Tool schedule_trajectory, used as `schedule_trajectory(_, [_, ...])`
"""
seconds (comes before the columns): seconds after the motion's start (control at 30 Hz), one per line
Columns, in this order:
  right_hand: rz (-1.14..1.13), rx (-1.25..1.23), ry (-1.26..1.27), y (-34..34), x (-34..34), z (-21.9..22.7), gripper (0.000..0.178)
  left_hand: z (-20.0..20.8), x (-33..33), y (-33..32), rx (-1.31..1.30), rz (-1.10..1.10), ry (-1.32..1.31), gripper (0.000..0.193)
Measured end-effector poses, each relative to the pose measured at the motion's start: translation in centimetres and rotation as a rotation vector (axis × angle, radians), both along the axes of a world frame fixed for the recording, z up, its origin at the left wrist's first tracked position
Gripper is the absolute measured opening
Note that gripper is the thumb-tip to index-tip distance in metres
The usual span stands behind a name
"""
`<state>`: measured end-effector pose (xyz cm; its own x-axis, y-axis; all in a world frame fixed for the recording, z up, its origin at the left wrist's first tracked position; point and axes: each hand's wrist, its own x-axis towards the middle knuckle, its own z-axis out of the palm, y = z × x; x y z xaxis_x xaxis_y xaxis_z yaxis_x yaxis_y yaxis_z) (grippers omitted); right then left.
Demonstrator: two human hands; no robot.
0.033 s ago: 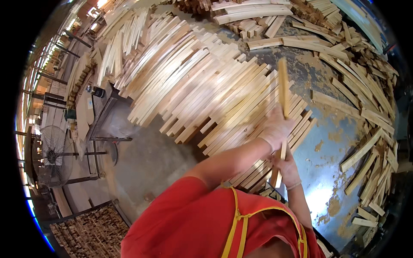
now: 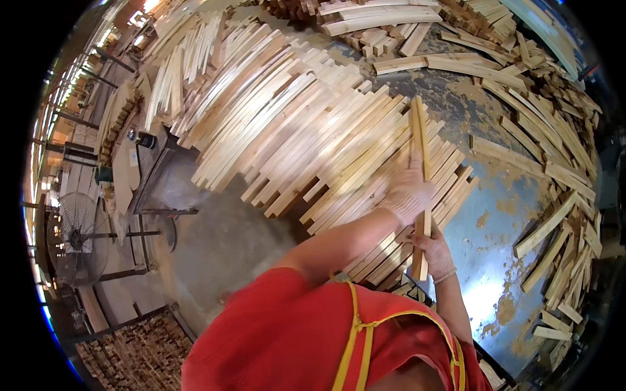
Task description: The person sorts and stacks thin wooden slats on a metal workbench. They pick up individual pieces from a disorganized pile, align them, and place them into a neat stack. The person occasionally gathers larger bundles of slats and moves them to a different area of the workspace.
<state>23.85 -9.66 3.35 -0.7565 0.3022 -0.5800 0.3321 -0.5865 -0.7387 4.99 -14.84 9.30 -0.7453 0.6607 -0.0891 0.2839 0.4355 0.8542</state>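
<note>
- The person's left hand [image 2: 409,195] lies over the strip at 3 o'clock, a finger stretched along it towards 12; whether its underside grips cannot be told
- The right hand [image 2: 430,249], near 4 o'clock, has thumb and fingers closed round the same strip close to its lower end
- The held wooden strip [image 2: 420,133] runs roughly from 2 o'clock to 4, crossing the others at an angle; whether it is one piece or a pair is unclear
- Already laid: a broad layer of pale wooden strips [image 2: 313,130], side by side from 11 o'clock to 4, their ends uneven
- Not in that layer: the strip in hand, and loose wooden strips [image 2: 548,226] strewn on the grey floor [image 2: 492,251] from 1 o'clock to 4; how many await handling cannot be judged
- Further out: a wire-caged fan [image 2: 78,238] at 9 o'clock and densely stacked short wood pieces [image 2: 134,348] at 8
</note>
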Motion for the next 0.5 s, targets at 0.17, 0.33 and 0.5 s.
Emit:
schedule_trajectory(0.17, [0.439, 0.481, -0.376, -4.0, -4.3, 10.4, 0.090, 1.8, -6.9, -10.0, 0.034, -0.521, 1.272, 0.033])
schedule_trajectory(0.33, [0.269, 1.328, -0.164, -2.8, -4.5, 8.9, 0.092, 5.4, -13.7, -16.9, -0.642, -0.802, 0.899, 0.016])
schedule_trajectory(0.5, [-0.441, 0.984, -0.163, 2.8, 2.2, 0.6, 0.084, -2.3, -25.6, -25.9, -0.634, -0.174, 0.952, 0.040])
